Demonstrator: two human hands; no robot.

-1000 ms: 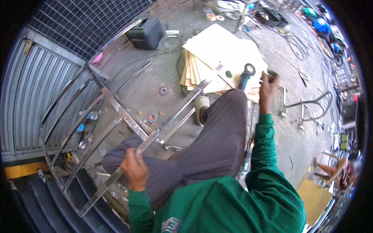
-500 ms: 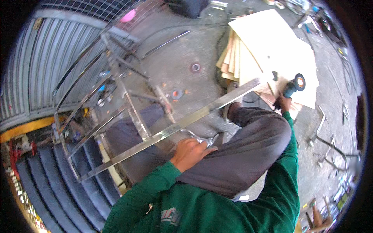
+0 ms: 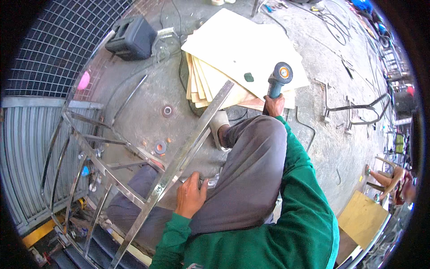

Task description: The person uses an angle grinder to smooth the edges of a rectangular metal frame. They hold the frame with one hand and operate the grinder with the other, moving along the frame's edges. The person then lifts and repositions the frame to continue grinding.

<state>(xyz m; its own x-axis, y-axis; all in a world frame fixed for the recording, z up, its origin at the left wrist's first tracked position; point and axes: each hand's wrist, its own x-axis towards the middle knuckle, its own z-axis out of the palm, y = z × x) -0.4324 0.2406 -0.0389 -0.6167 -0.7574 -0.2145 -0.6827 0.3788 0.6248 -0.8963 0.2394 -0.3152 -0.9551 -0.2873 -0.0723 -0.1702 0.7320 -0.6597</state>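
Observation:
My right hand [image 3: 274, 106] grips the teal body of an angle grinder [image 3: 277, 86], whose dark disc with an orange centre points up and away beyond my right knee. My left hand [image 3: 191, 197] hovers over my lap, thumb and forefinger apart, with nothing visible in it. Just left of it runs the long square tube of a shiny metal frame [image 3: 169, 172], which lies tilted across my legs. Curved bars branch off the frame to the left. Behind my left fingers sits a crumpled, shiny clear thing [image 3: 213, 180], partly hidden.
Pale sheets [image 3: 242, 42] lie stacked ahead, under the grinder's far side. Loose discs [image 3: 167, 111] rest on the concrete. A dark case [image 3: 131, 38] stands at the far left by a mesh panel. Bent tubes [image 3: 358, 107] lie to the right; another person sits at the far right.
The whole view has swung to the right, so the frame and sheets appear further left. The grinder stays in my right hand. My left hand's thumb and forefinger now point away from me.

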